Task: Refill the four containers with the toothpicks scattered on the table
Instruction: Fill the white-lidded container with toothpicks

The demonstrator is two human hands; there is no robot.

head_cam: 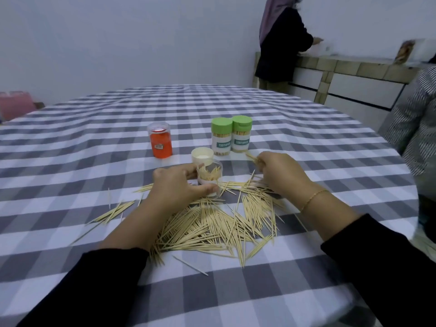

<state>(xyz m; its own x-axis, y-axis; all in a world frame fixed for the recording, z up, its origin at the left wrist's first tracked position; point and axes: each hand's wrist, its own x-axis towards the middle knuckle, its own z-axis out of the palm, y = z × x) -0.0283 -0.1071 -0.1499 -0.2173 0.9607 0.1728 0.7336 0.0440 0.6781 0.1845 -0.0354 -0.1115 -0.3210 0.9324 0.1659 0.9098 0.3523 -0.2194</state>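
Observation:
A big heap of toothpicks [219, 223] lies scattered on the checked tablecloth [94, 147] in front of me. My left hand [175, 185] grips an open clear container [210, 178] that stands upright, partly filled with toothpicks. Its white lid [202, 156] lies just behind it. My right hand [280, 173] pinches a small bundle of toothpicks [252, 157] to the right of the container. Two green-capped containers [221, 136] [241, 133] stand closed and full behind the lid. An orange container [160, 140] with a clear cap stands at the left.
A person in dark clothes [280, 43] stands at a tiled counter [354, 67] at the back right. A person in a striped top [417, 123] is at the table's right edge. A pink object [14, 105] sits at the far left.

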